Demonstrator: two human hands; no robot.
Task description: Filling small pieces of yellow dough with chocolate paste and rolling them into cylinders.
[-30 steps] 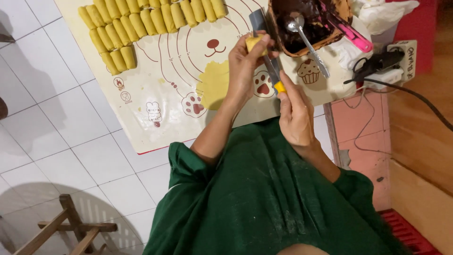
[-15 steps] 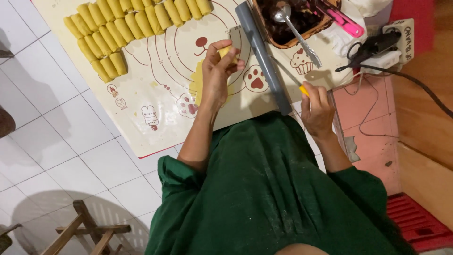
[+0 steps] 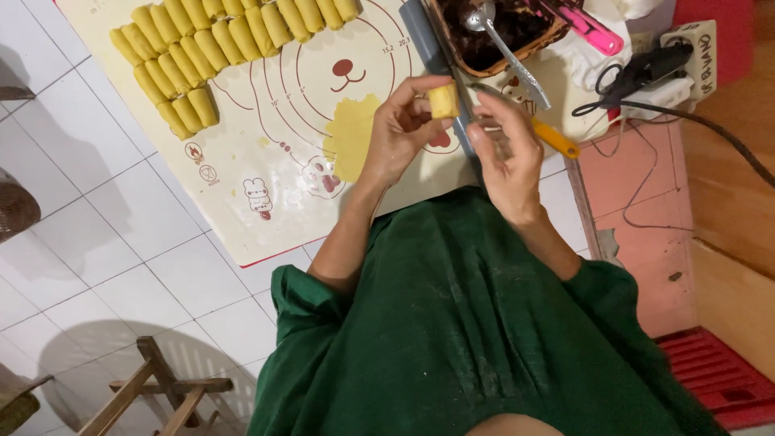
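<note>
Head view, looking down over a green garment. Left hand (image 3: pixel 401 129) pinching a small yellow dough roll (image 3: pixel 442 102) at fingertip level, held up above the baking mat (image 3: pixel 266 202). Right hand (image 3: pixel 504 149) just beside it to the right, fingers curled round a yellow-handled tool (image 3: pixel 555 138), fingertips close to the roll; left nearer, already gripping. Long axis of the roll hard to tell, seen nearly end-on. Flat dough patch (image 3: pixel 353 137) on mat below left hand. Finished rolls (image 3: pixel 210 48) in rows at far left of mat, well apart. Basket (image 3: pixel 537 50) beyond the hands holding dark filling (image 3: pixel 492 28) and a spoon (image 3: pixel 500 40).
</note>
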